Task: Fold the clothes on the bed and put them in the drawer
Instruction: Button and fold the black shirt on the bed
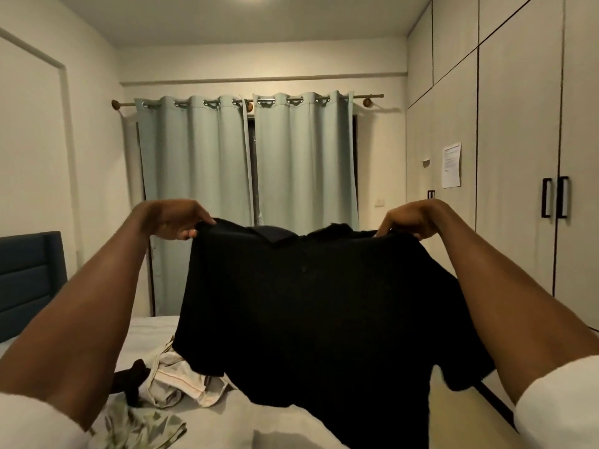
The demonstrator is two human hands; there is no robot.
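A black polo shirt [308,303] hangs spread out in front of me, held up above the bed [149,328]. My left hand [175,218] pinches its left shoulder and my right hand [411,218] pinches its right shoulder. The collar faces up between my hands, and the shirt's lower hem drops out of the frame's bottom edge. On the white sheet under the shirt lie a cream garment [175,377], a dark garment [129,377] and a leaf-patterned cloth [139,426]. No drawer is in view.
A blue padded headboard [29,273] stands at the left. Pale green curtains [246,189] cover the window straight ahead. Tall wardrobe doors with black handles [556,197] line the right wall, with a paper sheet [451,165] stuck on one.
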